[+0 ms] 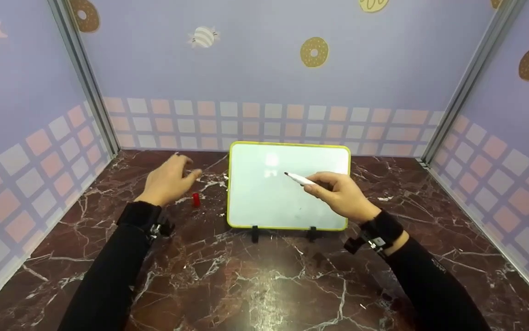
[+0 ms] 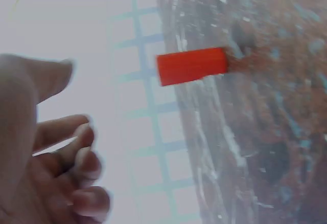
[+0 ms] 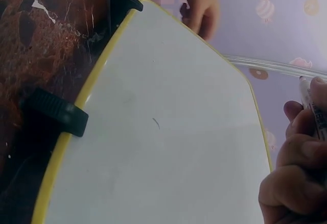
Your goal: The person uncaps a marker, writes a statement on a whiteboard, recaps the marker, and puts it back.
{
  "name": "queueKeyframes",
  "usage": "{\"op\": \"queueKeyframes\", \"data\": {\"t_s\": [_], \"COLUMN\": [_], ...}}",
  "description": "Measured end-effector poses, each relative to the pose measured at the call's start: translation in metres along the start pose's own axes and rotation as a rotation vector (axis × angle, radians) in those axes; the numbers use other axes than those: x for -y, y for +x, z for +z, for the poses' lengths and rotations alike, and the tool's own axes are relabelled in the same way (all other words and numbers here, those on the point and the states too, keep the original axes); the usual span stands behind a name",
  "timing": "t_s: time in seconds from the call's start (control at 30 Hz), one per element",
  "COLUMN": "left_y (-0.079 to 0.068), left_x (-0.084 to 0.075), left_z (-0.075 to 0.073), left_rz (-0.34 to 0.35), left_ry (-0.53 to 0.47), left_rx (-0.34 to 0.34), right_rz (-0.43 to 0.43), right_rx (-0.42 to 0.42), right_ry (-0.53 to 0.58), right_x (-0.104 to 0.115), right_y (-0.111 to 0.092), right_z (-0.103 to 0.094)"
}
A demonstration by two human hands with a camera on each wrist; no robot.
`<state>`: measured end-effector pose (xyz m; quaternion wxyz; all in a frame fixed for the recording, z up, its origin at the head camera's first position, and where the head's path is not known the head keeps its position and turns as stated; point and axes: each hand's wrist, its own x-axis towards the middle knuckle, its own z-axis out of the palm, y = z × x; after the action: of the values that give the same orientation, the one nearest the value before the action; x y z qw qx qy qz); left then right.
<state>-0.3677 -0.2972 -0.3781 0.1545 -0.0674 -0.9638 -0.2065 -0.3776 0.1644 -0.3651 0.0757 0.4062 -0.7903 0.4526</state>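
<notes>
A white marker [image 1: 300, 179] with a bare dark tip is gripped in my right hand [image 1: 342, 195], its tip pointing left in front of a yellow-framed whiteboard [image 1: 287, 193]. In the right wrist view the marker [image 3: 307, 94] shows at the right edge between thumb and fingers, and a short dark mark sits on the board [image 3: 204, 147]. My left hand [image 1: 169, 180] hovers left of the board, fingers loosely bent and holding nothing. Close by, a red marker cap [image 1: 196, 199] stands on the table; the left wrist view shows this cap [image 2: 192, 66] beyond the fingertips.
Two black stand clips [image 1: 255, 233] support the board's lower edge on the dark red marbled table [image 1: 255, 280]. Purple patterned panels [image 1: 255, 69] enclose the back and both sides, joined by metal corner posts [image 1: 85, 73].
</notes>
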Motion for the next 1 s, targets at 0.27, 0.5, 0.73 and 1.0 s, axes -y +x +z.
{"op": "queueKeyframes", "data": {"t_s": [0.27, 0.5, 0.73, 1.0], "left_y": [0.003, -0.005, -0.012, -0.019], "left_x": [-0.039, -0.080, -0.104, -0.117], "left_z": [-0.004, 0.003, 0.016, 0.032], "left_rz": [0.191, 0.470, 0.696, 0.832], "left_ry": [-0.092, -0.092, 0.005, 0.038], "left_rx": [-0.261, -0.226, -0.279, -0.244], "right_rz": [-0.053, -0.057, -0.063, -0.111], "right_rx": [0.040, 0.087, 0.126, 0.180], "right_ry": [-0.027, -0.035, -0.023, -0.025], "right_x": [-0.001, 0.001, 0.001, 0.002], "right_y": [0.005, 0.005, 0.004, 0.002], "right_z": [0.009, 0.017, 0.027, 0.034]}}
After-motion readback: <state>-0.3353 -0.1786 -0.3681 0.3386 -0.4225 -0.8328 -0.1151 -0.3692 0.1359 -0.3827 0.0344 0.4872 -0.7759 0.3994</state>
